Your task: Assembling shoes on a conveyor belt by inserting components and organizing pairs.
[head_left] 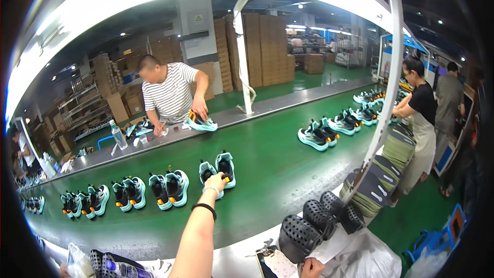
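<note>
My left hand (215, 181) reaches far out over the green conveyor belt (257, 162). Its fingers are closed at the heel of a mint-and-black sneaker (207, 170). The pair's other sneaker (226, 167) stands upright against it on the right. At the lower edge, my right hand (312, 267) shows only in part, its fingers curled beside a black perforated clog (298, 237) and a white sheet (329, 247). Whatever those fingers hold, if anything, is hidden.
More sneaker pairs (169, 189) line the belt to the left and the far right (318, 135). Across the belt a person in a striped shirt (170, 90) handles a sneaker (200, 121). A white post (381, 123) rises at the right, near stacked green bundles (378, 175). A bottle (123, 268) lies lower left.
</note>
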`<move>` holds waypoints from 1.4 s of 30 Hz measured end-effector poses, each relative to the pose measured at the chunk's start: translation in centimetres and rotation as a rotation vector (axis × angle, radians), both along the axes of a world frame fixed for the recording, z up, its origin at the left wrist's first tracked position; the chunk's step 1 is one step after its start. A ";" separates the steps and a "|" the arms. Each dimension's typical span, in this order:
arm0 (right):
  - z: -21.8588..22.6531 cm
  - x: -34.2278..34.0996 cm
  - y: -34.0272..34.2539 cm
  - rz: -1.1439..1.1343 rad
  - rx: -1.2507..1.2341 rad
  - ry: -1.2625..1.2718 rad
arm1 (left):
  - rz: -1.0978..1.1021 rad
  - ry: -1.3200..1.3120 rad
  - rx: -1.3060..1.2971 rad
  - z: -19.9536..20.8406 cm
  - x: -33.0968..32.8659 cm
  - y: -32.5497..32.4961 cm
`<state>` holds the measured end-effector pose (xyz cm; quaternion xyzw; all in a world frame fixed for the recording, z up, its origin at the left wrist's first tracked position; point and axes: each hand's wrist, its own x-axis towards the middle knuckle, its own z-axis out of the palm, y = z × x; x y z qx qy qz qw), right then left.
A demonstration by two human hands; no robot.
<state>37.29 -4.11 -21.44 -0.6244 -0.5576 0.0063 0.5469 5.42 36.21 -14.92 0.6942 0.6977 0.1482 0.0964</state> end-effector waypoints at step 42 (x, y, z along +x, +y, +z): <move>-1.2 0.0 -0.1 -0.034 -0.100 -0.098 | 0.083 -0.103 0.263 -6.9 -2.7 -47.2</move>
